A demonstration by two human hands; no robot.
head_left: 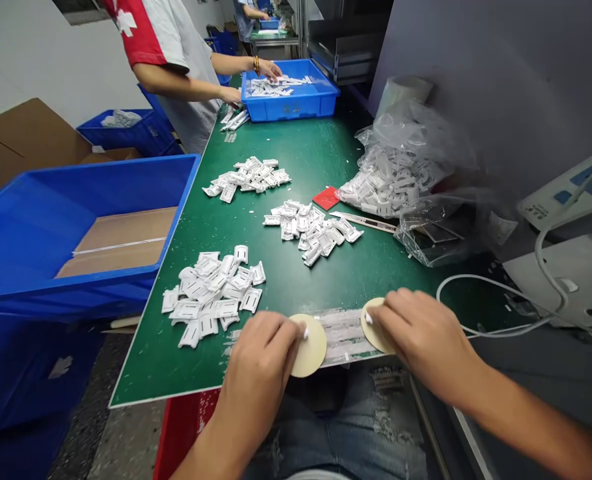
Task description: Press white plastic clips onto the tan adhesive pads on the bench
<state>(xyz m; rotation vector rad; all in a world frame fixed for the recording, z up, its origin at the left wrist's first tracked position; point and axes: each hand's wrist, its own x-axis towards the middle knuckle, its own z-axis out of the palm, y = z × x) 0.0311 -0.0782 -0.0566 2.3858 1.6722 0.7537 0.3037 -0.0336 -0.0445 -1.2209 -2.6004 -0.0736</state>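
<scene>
At the front edge of the green table, my left hand (269, 347) is closed with its fingertips on a round cream disc (312, 350), which reaches past the edge. My right hand (421, 333) pinches at a second cream disc (372, 323). A small white bit shows at the fingertips of each hand; I cannot tell what it is. Between the discs, the tabletop carries a strip with greyish-white streaks (345, 333). Left of my left hand lies a loose pile of white plastic parts (213, 290). Farther back are two more piles, one central (311, 227) and one left (253, 177).
A clear bag of white parts (396, 177) stands at right, with a utility knife (366, 221) and red square (326, 198) beside it. White cable (501, 280) loops at right. A blue bin (186, 220) adjoins the left edge. Opposite, a co-worker (191, 73) reaches into a blue tray (291, 107).
</scene>
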